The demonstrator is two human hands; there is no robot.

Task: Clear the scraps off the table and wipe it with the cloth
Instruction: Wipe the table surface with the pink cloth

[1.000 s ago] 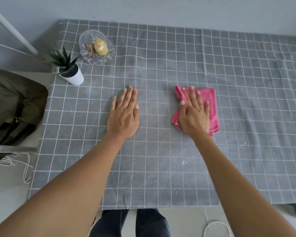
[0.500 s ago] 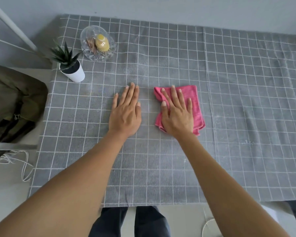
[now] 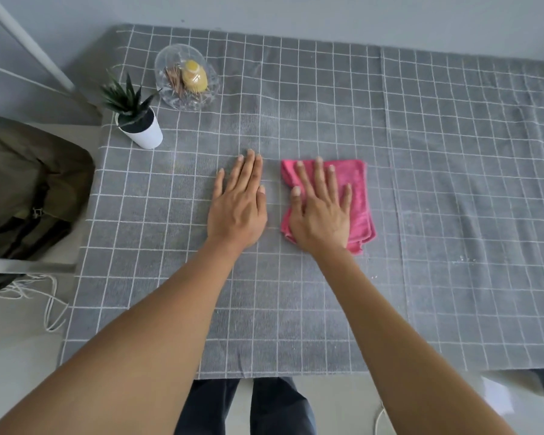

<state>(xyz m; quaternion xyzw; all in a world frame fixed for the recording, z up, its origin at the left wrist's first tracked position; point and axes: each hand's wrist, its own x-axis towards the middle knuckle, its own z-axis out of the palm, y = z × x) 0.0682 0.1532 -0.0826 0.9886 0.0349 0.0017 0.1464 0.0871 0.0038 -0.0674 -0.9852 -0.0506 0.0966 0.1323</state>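
Observation:
A folded pink cloth (image 3: 360, 196) lies on the grey checked tablecloth (image 3: 453, 152) near the middle of the table. My right hand (image 3: 322, 211) presses flat on the cloth's left part, fingers spread and pointing away from me. My left hand (image 3: 237, 208) lies flat and empty on the tablecloth just left of the cloth, a narrow gap between the two hands. A few tiny white crumbs (image 3: 465, 258) speckle the tablecloth to the right of the cloth.
A small potted plant in a white pot (image 3: 142, 130) stands at the far left of the table. Behind it is a clear glass dish (image 3: 186, 78) with a yellow item and toothpicks. A dark bag (image 3: 29, 189) rests on a seat left of the table.
My right hand slid the pink cloth leftward, ending close beside my left hand. Over the last half second it has barely moved. My left hand stayed flat in place.

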